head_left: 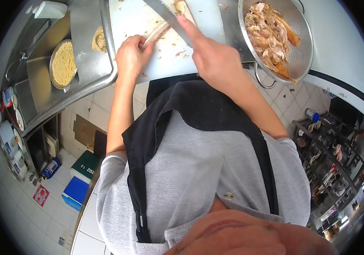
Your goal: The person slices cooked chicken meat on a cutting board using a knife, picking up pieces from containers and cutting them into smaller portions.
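Kitchen: steel sink (39,73), cutting board (210,32), knife (170,18), colander (303,39) of meat (268,36).

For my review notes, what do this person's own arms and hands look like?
The left grip and right grip are bare hands, with no gloves or rings visible. Forearms are bare too, no watch showing, below short grey sleeves. A black apron goes over the shirt.
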Demonstrator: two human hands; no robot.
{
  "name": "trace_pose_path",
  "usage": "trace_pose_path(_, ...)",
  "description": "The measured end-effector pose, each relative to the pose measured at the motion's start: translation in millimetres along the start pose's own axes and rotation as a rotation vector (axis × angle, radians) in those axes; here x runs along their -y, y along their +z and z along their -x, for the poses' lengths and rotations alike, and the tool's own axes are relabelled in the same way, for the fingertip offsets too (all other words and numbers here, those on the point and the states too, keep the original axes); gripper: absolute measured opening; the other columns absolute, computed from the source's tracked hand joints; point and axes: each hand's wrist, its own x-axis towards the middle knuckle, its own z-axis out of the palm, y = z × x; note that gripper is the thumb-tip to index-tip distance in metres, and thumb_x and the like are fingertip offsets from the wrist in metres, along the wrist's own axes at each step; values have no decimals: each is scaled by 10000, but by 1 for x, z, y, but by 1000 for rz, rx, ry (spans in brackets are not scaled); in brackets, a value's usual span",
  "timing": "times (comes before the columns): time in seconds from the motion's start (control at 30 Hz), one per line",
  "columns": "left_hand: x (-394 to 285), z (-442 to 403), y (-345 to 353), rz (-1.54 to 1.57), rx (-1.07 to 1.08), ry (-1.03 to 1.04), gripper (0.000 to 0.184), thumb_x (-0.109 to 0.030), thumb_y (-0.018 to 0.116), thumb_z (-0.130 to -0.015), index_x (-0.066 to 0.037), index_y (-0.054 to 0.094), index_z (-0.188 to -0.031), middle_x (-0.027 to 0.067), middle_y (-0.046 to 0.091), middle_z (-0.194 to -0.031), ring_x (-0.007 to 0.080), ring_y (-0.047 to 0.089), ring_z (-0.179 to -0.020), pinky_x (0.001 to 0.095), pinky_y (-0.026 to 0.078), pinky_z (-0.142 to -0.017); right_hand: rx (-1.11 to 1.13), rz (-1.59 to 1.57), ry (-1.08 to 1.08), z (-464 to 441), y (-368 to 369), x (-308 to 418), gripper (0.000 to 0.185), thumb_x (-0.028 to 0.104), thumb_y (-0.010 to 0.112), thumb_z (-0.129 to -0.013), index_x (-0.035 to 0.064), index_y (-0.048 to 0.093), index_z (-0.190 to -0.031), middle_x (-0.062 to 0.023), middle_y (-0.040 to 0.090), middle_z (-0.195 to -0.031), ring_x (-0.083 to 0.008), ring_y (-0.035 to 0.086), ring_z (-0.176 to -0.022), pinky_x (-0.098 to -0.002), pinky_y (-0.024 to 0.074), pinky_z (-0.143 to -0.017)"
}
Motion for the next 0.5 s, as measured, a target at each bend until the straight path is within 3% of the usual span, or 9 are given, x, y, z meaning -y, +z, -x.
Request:
trace_pose_path(0.03,1,0,1,2,-2,-1,237,-290,785,-845,-75,720,-920,104,696,-882,314,685,-851,446,535,-760,1,2,-2,-1,12,-7,812,51,600,-924,287,328,-1651,-145,688,-772,-364,670,-664,-490,529,-619)
trace_pose_path(0.1,2,1,1,5,-12,18,239,-293,786,-847,-76,722,-921,105,690,-863,324,685,-852,450,539,-758,394,176,87,-6,40,-26,809,68,598,-936,311,320,-1656,-149,700,-783,-363,686,-695,-498,546,-657)
trace_pose_path(0.23,13,7,3,-38,-35,72,204,-245,787,-845,-91,735,-969,98,697,-923,327,686,-913,457,542,-787,432,169,84,-5,40,-32,816,86,596,-947,333,294,-1663,-157,711,-799,-368,698,-727,-509,555,-690)
trace_pose_path(0.3,21,1,2,-146,-222,257,201,-175,776,-846,-110,744,-1033,90,696,-1013,322,680,-990,465,542,-832,444,154,106,-7,34,-34,836,74,579,-944,319,254,-1675,-173,710,-800,-376,700,-733,-516,553,-695)
trace_pose_path(0.5,29,6,-3,-85,-212,158,245,-107,766,-857,-123,746,-1101,92,696,-1104,324,682,-1046,456,551,-881,443,159,108,-1,40,-35,875,61,572,-917,280,214,-1685,-188,695,-753,-393,689,-702,-523,554,-706)
